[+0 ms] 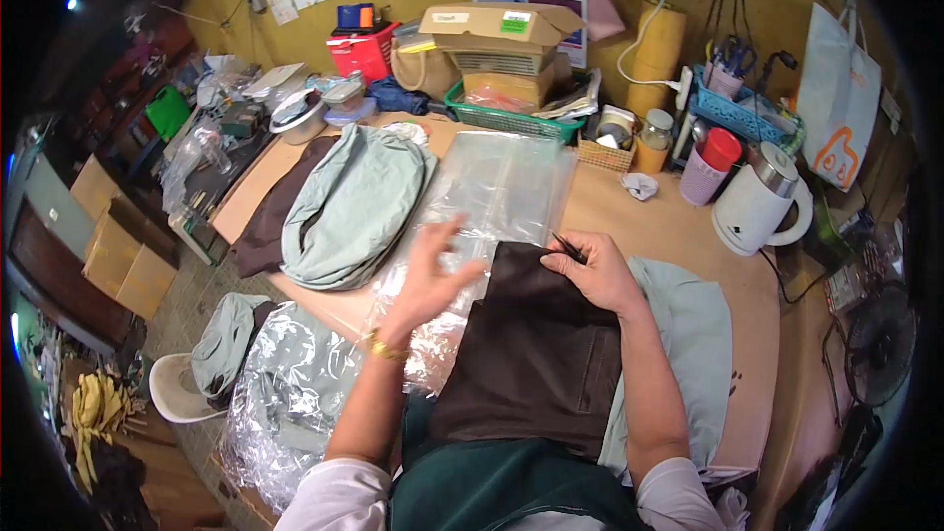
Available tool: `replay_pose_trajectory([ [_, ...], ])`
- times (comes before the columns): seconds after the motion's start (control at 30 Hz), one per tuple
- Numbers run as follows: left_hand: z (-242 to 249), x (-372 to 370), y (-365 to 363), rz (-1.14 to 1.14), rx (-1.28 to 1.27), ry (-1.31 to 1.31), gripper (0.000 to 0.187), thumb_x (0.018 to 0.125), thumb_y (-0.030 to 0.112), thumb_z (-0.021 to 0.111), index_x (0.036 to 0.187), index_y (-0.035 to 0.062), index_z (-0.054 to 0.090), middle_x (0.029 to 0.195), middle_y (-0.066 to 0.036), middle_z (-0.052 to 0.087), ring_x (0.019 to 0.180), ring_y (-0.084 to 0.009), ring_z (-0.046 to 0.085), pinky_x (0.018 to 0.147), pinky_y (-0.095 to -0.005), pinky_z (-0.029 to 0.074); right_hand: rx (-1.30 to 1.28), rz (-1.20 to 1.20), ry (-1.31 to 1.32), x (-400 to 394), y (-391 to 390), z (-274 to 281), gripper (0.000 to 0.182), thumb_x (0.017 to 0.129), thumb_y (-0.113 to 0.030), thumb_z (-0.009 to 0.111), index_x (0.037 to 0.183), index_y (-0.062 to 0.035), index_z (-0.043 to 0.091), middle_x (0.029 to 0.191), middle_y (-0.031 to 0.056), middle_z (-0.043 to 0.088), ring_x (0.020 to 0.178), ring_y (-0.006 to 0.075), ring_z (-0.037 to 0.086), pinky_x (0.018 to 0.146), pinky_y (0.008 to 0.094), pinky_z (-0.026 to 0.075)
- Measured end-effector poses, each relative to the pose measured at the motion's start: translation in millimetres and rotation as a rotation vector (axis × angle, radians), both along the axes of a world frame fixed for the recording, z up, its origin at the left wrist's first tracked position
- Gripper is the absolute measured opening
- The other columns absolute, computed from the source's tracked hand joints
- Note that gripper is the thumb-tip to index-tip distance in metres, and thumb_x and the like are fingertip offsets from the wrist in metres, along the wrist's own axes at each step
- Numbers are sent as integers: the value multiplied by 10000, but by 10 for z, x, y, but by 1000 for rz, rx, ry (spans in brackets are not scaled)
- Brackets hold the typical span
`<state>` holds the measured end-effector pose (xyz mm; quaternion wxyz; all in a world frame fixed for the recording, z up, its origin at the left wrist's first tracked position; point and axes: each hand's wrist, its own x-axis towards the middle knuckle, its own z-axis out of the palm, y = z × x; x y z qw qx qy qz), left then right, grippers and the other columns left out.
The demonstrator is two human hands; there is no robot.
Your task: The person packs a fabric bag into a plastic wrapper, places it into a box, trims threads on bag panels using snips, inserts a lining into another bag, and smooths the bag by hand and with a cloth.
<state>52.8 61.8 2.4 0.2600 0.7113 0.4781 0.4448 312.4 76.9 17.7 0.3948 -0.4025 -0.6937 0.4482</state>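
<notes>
Dark brown trousers or a similar garment lie across my lap and the table's near edge, with a stitched slit on the right side. My right hand is closed at the garment's upper edge, pinching the cloth. A small black tool with pointed tips sticks out of the same hand; its exact kind is hard to make out. My left hand hovers left of the garment, fingers spread and slightly blurred, holding nothing. Beneath it are clear plastic bags. Pale green cloth lies under my right forearm.
A pale green garment bundle rests on dark brown cloth at left. Shiny plastic-wrapped cloth sits beside my left arm. Behind stand a green basket, a pink cup and a white kettle; a fan is at right.
</notes>
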Motion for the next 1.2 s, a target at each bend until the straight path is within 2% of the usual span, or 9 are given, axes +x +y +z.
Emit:
replay_pose_trajectory([
  [0.23, 8, 82, 339, 8, -118, -971, 288, 995, 269, 574, 1021, 7, 689, 710, 63, 521, 562, -4, 368, 487, -168, 291, 111, -75, -40, 274, -49, 110, 206, 863, -135, 716, 801, 24, 600, 649, -39, 481, 656, 35, 410, 582, 247, 372],
  [0.43, 65, 80, 112, -80, -170, -279, 601, 941, 374, 595, 1420, 35, 467, 1079, 25, 535, 687, -31, 407, 582, -180, 358, 131, -84, -31, 271, -40, 160, 218, 853, -149, 728, 799, 28, 613, 651, -48, 494, 657, 37, 416, 588, 257, 381],
  [0.53, -11, 464, 155, -160, -69, -329, 356, 899, 167, 691, 1233, 52, 650, 1000, 2, 622, 729, -50, 501, 668, -200, 433, 92, -46, -34, 119, -94, 165, 211, 844, -160, 732, 842, 33, 645, 659, -8, 571, 658, 55, 473, 617, 285, 425],
  [0.77, -37, 522, 48, -177, -375, -848, 153, 902, 186, 710, 894, 33, 708, 823, 17, 661, 633, -27, 497, 572, -187, 393, 187, -112, -187, 45, -129, 176, 226, 823, -160, 730, 919, 30, 655, 717, 184, 625, 631, 199, 569, 640, 341, 458],
  [0.8, -88, 470, 68, -175, -377, -844, 153, 902, 186, 710, 894, 33, 708, 823, 17, 661, 633, -27, 497, 572, -187, 393, 189, -105, -202, 24, -122, 155, 229, 823, -163, 730, 922, 29, 653, 727, 195, 627, 633, 231, 580, 641, 349, 459],
  [0.83, -124, 420, 83, -154, -365, -843, 145, 903, 179, 706, 903, 34, 709, 808, 26, 649, 624, -23, 484, 564, -187, 386, 154, -106, -225, 19, -116, 164, 153, 831, -98, 716, 877, 34, 653, 700, 51, 636, 675, 84, 523, 650, 281, 450],
  [1.07, 36, 500, -126, -142, -229, -275, 202, 868, 140, 733, 997, -14, 716, 715, 43, 569, 641, -42, 469, 572, -215, 379, 208, -107, -87, -100, -124, 139, 141, 840, -87, 707, 847, 33, 634, 695, 24, 606, 688, 65, 511, 640, 273, 442],
  [1.13, -9, 399, -118, -124, -231, -298, 155, 855, 126, 744, 916, -15, 734, 695, 37, 552, 657, -38, 465, 578, -232, 375, 156, -122, -95, -19, -93, 149, 217, 846, -198, 717, 895, 4, 656, 745, 154, 671, 659, 227, 628, 651, 353, 470],
  [1.2, 42, 348, -165, -70, -164, -284, 139, 852, 106, 741, 821, -28, 724, 676, 43, 541, 638, -41, 461, 568, -233, 356, 170, -117, -90, -63, -88, 72, 200, 849, -186, 709, 899, -1, 652, 722, 156, 656, 651, 209, 625, 643, 349, 469],
])
